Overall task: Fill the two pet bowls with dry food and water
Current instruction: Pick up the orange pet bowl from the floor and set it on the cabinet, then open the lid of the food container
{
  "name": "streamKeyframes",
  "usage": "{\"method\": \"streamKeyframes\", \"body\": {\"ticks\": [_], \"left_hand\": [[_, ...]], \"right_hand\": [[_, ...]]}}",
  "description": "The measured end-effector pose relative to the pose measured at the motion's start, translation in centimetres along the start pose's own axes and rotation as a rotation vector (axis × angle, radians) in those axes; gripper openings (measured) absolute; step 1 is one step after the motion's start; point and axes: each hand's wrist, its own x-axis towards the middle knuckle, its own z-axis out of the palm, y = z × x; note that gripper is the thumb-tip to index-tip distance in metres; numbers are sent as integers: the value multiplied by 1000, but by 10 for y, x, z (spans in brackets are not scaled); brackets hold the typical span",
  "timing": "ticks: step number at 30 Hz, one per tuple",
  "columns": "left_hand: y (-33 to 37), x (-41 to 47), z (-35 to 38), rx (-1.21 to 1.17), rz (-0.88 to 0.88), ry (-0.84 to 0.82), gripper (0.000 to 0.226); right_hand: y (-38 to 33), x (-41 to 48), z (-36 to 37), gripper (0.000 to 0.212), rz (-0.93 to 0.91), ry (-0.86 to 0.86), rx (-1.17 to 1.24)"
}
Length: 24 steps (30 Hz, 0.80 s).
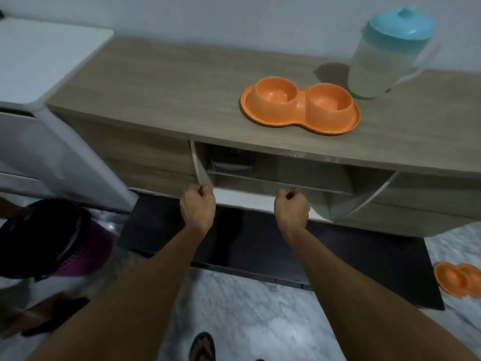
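Both your hands are closed on cabinet door edges: left hand (198, 206) fisted on the left door (201, 166), right hand (292, 208) fisted on the lower edge of the right door (364, 195), both doors swung out. The orange double bowl (299, 105) sits on the bench (161, 82), both wells empty; the water jug (382, 56) with the teal lid is just behind it at the right, near touching. Bowl is likely light rigid plastic and may slide on that top, so steady it by the rim flange when pouring. Jug looks fairly full, so heavy; take it by the side handle and tip slowly. No dry food visible yet; there's a dark container (230, 160) on the shelf inside the cabinet, contents can't be made out. A second orange bowl (458, 281) is on the floor at the right, and the open doors sit in your leg space. Fridge (39, 87) crowds the left.
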Motion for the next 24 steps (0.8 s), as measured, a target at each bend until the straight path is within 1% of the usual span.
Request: {"method": "streamKeyframes", "body": {"ticks": [3,6,10,13,16,18,21,24], "left_hand": [[-22,22,16,-39,13,-40,33],[-33,47,36,-93,78,-70,38],[-26,77,58,-184,190,-94,45],[-23,94,71,-205,231,-84,52],[-23,109,84,-213,207,-100,49],[-23,116,91,-225,196,-119,45],[-21,124,99,-244,173,-122,43],[-20,131,101,-281,133,-135,45]], "right_hand": [[24,15,32,23,-21,-22,-3],[35,33,61,21,-76,-3,12],[27,60,93,26,-208,77,97],[14,75,110,28,-278,113,129],[4,86,121,28,-310,58,182],[-1,92,128,31,-316,-1,184],[-7,98,138,41,-275,-57,191],[-7,97,142,41,-239,-86,219]]}}
